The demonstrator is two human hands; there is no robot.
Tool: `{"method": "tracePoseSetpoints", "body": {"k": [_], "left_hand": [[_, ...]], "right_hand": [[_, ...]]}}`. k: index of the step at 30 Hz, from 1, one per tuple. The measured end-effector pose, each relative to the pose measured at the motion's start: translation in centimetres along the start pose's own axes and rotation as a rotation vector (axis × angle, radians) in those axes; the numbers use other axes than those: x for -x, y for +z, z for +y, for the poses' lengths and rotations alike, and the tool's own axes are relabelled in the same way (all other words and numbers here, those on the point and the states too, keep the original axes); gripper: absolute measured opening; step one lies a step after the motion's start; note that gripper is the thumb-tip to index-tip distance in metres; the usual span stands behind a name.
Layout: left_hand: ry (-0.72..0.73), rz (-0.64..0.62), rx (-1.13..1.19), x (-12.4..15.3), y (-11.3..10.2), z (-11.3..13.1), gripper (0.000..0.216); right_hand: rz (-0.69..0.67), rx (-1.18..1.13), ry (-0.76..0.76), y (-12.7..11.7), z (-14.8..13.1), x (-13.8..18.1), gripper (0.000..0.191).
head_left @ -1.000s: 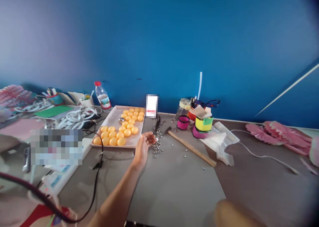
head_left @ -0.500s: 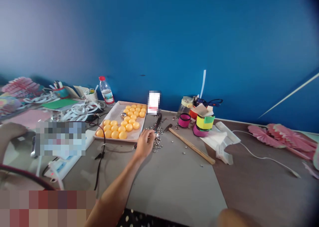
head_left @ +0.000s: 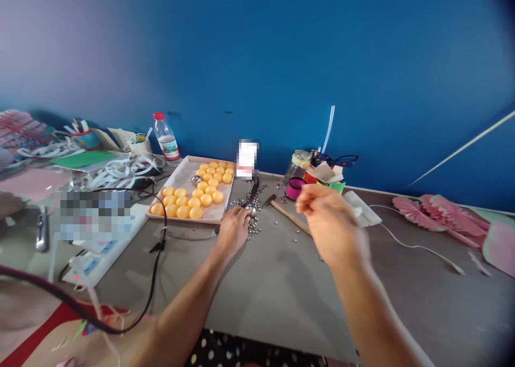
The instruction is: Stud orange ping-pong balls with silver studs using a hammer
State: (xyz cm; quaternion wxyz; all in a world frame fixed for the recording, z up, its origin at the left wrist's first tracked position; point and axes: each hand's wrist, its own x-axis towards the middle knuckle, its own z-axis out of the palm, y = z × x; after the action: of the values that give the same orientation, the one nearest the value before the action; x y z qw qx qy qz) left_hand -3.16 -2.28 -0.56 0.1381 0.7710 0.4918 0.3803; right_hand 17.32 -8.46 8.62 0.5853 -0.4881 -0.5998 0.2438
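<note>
My left hand (head_left: 233,228) rests on the table at the near edge of a pile of small shiny metal pieces (head_left: 254,225). Its fingers are curled together at the pile, and what they hold is too small to make out. Raised over the right side of the table is my right hand (head_left: 338,225), fingers pinched together and slightly blurred; anything between them cannot be made out. Behind it, a hammer (head_left: 286,213) with a wooden handle lies partly hidden. Left of my left hand sits a shallow tray (head_left: 182,169) of glossy yellow-orange balls (head_left: 183,211), with one silvery round piece (head_left: 196,180) among them.
A red-capped bottle (head_left: 166,140) stands behind the tray. A power strip (head_left: 107,257) and dark cables (head_left: 155,281) lie at left. At the back are a lidded jar (head_left: 296,166) and a magenta band (head_left: 295,189). Pink folded paper (head_left: 446,217) lies at right.
My right hand has come up from the bottom edge over the hammer, pinched. My left hand has stayed by the metal pieces, its fingers now lower against the pile. The view has shifted slightly.
</note>
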Motion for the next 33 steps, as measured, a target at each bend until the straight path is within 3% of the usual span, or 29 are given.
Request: {"method": "tracePoseSetpoints", "body": {"k": [4, 8, 11, 14, 17, 21, 24, 28, 33], "left_hand": [[-0.029, 0.069, 0.128, 0.0, 0.2, 0.0, 0.027], [-0.038, 0.106, 0.179, -0.1, 0.2, -0.4, 0.028], [-0.058, 0.1, 0.193, -0.2, 0.2, -0.7, 0.028], [-0.073, 0.107, 0.189, -0.2, 0.3, -0.8, 0.028], [-0.089, 0.137, 0.239, -0.4, 0.2, -0.6, 0.026], [-0.127, 0.17, 0.436, -0.5, -0.3, 0.3, 0.029], [-0.125, 0.101, 0.625, -0.3, -0.5, 1.2, 0.043], [-0.056, 0.026, 0.626, -0.1, -0.1, 1.8, 0.049], [-0.186, 0.029, 0.685, 0.1, 0.7, 1.7, 0.036]], "right_hand": [[-0.09, 0.185, 0.073, 4.0, 3.9, -1.4, 0.031], [-0.309, 0.473, -0.005, 7.6, 7.5, -2.2, 0.036], [-0.43, 0.676, -0.083, 9.4, 8.3, -2.2, 0.039], [-0.478, 0.772, -0.088, 10.3, 8.3, -2.2, 0.029], [-0.405, 0.543, -0.003, 10.4, 8.2, -2.6, 0.023], [-0.313, -0.173, 0.442, 9.1, 8.1, -3.1, 0.037], [-0.359, -0.578, 0.686, 8.1, 7.9, -2.8, 0.042], [-0.414, -0.734, 0.779, 8.0, 7.8, -1.4, 0.039], [-0.386, -0.639, 0.741, 8.6, 8.6, -0.2, 0.038]]}}
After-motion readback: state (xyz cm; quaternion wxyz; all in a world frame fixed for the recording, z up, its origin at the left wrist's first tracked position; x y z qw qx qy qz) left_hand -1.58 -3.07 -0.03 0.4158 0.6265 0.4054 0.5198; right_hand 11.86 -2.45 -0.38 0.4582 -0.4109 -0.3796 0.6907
